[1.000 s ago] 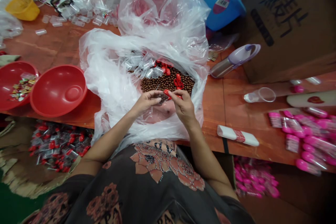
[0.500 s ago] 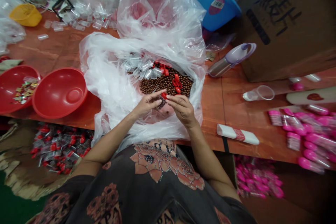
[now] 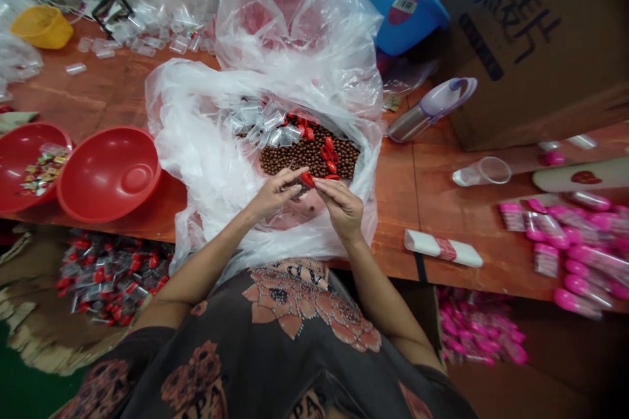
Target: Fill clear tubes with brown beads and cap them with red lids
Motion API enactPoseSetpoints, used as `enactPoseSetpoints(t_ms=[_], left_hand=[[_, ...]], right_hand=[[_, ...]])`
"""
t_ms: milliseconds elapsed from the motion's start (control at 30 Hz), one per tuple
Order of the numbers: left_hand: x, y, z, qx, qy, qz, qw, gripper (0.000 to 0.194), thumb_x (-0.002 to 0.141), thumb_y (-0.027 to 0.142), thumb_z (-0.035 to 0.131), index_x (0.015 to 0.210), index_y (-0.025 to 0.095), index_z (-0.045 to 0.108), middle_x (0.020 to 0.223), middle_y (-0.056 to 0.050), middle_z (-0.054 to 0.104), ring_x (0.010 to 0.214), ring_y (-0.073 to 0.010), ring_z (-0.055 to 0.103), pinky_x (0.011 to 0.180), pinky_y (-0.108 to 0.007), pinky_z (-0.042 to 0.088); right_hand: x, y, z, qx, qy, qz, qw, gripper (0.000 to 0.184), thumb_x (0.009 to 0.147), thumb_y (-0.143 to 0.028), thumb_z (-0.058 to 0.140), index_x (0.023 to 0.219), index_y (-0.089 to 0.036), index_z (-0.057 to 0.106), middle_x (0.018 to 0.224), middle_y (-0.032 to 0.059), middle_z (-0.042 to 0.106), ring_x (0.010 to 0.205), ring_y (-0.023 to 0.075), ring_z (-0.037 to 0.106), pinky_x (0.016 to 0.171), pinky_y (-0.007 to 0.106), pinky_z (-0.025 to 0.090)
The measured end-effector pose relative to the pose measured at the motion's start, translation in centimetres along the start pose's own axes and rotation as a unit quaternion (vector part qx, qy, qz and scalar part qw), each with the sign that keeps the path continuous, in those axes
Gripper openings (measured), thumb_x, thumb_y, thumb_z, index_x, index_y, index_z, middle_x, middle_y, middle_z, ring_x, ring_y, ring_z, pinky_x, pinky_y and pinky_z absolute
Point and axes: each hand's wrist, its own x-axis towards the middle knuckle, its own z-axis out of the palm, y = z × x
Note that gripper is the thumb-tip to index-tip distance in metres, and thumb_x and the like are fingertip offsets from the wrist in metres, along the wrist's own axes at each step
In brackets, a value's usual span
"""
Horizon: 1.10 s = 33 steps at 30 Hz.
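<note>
Over the open plastic bag point(image 3: 196, 137), my two hands meet at a red cap point(image 3: 307, 179). My right hand point(image 3: 344, 208) pinches this cap between thumb and fingertips. My left hand point(image 3: 276, 195) is closed around what looks like a clear plastic tube, mostly hidden by the fingers; its index fingertip touches the cap. Just beyond the hands lie many small brown balls point(image 3: 285, 158) inside the bag. Several loose red caps point(image 3: 330, 152) rest on the balls. Clear empty tubes point(image 3: 268, 123) are heaped at the back left of the bag.
Two red bowls point(image 3: 105, 173) stand left, one holding small wrapped pieces. A box of red-capped tubes point(image 3: 111, 278) sits below the table edge. To the right are a bottle point(image 3: 432, 108), a white packet point(image 3: 442, 249), pink-capped tubes point(image 3: 580, 236) and a large carton point(image 3: 540, 46).
My right hand has shifted slightly, and more of the red cap shows between the fingertips. The whole view has drifted a little; both hands stay over the bag.
</note>
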Motion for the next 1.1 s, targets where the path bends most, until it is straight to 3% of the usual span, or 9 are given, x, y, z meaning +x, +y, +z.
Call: enactPoseSetpoints(t_ms=[200,367,467,567,667,767,833,933,1100], left_hand=[[0.0,-0.5,0.5,-0.033,-0.012,-0.022,0.999,0.041,0.083,0.033,0.068,0.123,0.023,0.069,0.107,-0.006,0.065,0.085,-0.013,0.061,0.071,-0.022,0.054],[-0.3,-1.6,1.2,-0.132,-0.016,-0.034,0.991,0.052,0.082,0.033,0.07,0.132,0.02,0.06,0.099,-0.005,0.068,0.08,-0.0109,0.064,0.069,-0.021,0.052],[-0.6,-1.9,1.6,-0.182,0.004,-0.051,0.982,0.045,0.086,0.039,0.066,0.126,0.018,0.062,0.095,-0.005,0.068,0.076,-0.0106,0.066,0.067,-0.02,0.052],[-0.9,-1.8,2.1,-0.225,0.027,-0.099,0.969,0.039,0.089,0.045,0.061,0.115,0.016,0.065,0.09,-0.005,0.069,0.067,-0.0106,0.065,0.06,-0.021,0.052],[-1.1,-1.5,2.4,-0.239,0.051,-0.145,0.959,0.037,0.09,0.041,0.059,0.118,0.018,0.064,0.088,-0.006,0.07,0.061,-0.0106,0.063,0.053,-0.02,0.049],[-0.9,-1.4,2.5,-0.217,0.066,-0.155,0.962,0.039,0.09,0.033,0.057,0.126,0.019,0.062,0.094,-0.008,0.071,0.061,-0.0102,0.063,0.053,-0.02,0.048],[-0.7,-1.5,2.5,-0.205,0.071,-0.144,0.966,0.042,0.09,0.03,0.056,0.131,0.02,0.061,0.099,-0.009,0.072,0.066,-0.011,0.064,0.056,-0.021,0.049],[-0.5,-1.6,2.2,-0.2,0.085,-0.128,0.968,0.044,0.091,0.033,0.053,0.133,0.021,0.061,0.106,-0.009,0.071,0.072,-0.0123,0.065,0.06,-0.021,0.049],[-0.5,-1.0,1.9,-0.246,0.101,-0.145,0.953,0.048,0.096,0.046,0.039,0.125,0.019,0.066,0.106,-0.01,0.072,0.082,-0.0161,0.067,0.065,-0.024,0.051]], right_hand=[[-0.3,0.7,-0.2,-0.034,-0.018,-0.058,0.998,0.025,0.092,-0.027,0.062,0.11,-0.041,0.073,0.112,-0.0021,0.076,0.103,0.0212,0.07,0.096,0.046,0.054],[-0.3,1.5,0.0,-0.099,-0.036,-0.138,0.985,0.027,0.094,-0.022,0.06,0.114,-0.035,0.072,0.115,0.0005,0.075,0.103,0.0195,0.07,0.095,0.044,0.054],[-0.3,1.3,0.4,-0.109,-0.058,-0.145,0.982,0.025,0.093,-0.022,0.06,0.113,-0.034,0.071,0.114,0.0013,0.075,0.104,0.0188,0.068,0.096,0.042,0.053],[-0.3,1.0,1.0,-0.053,-0.051,-0.069,0.995,0.03,0.089,-0.026,0.066,0.119,-0.032,0.064,0.112,0.0021,0.073,0.104,0.0182,0.067,0.093,0.04,0.055],[-0.2,0.9,1.7,0.037,0.036,0.054,0.997,0.039,0.082,-0.031,0.074,0.117,-0.029,0.057,0.104,0.0004,0.07,0.087,0.0146,0.069,0.079,0.031,0.059],[0.3,0.7,2.0,0.054,0.055,0.116,0.99,0.02,0.085,-0.034,0.069,0.101,-0.024,0.061,0.087,-0.0015,0.067,0.073,0.0125,0.066,0.071,0.029,0.058],[0.6,0.4,2.0,0.012,0.016,0.093,0.995,0.013,0.089,-0.034,0.064,0.097,-0.023,0.066,0.089,0.001,0.068,0.081,0.0156,0.067,0.078,0.034,0.058],[0.8,0.0,1.8,-0.091,-0.047,-0.005,0.995,0.02,0.094,-0.032,0.057,0.11,-0.027,0.068,0.106,0.0052,0.068,0.101,0.0204,0.064,0.093,0.043,0.054],[0.1,0.5,1.9,-0.203,-0.127,-0.114,0.964,0.043,0.095,-0.033,0.055,0.137,-0.027,0.049,0.123,0.0109,0.061,0.115,0.0263,0.058,0.1,0.05,0.051]])
